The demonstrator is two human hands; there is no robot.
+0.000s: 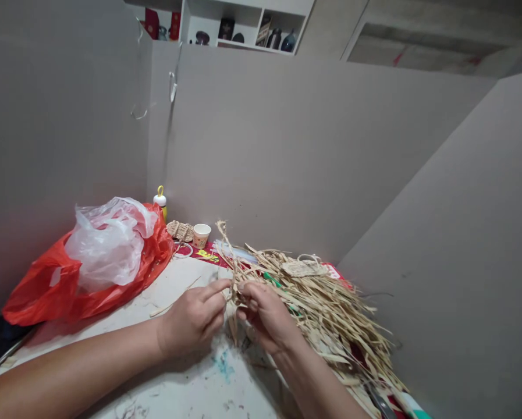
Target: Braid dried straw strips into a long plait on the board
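Both hands meet over the middle of the table, around a small piece of braided straw (233, 279) that rises above the fingers and ends in a frayed tip. My left hand (197, 311) is closed, its thumb and forefinger pinching the straw from the left. From the right, my right hand (263, 311) grips the same piece with curled fingers. A loose straw end hangs below the fingertips. Just beyond my right hand lies a large heap of dry straw strips (330, 302). The exact spot where the fingers cross the straw is partly hidden.
A red plastic bag (46, 291) with a clear bag (107, 244) inside fills the left side. Along the back stand a paper cup (201, 236), a woven straw piece (180, 230) and a yellow-white bottle (160, 201). Scissors (379, 400) lie lower right. Grey partitions (287, 151) enclose the table.
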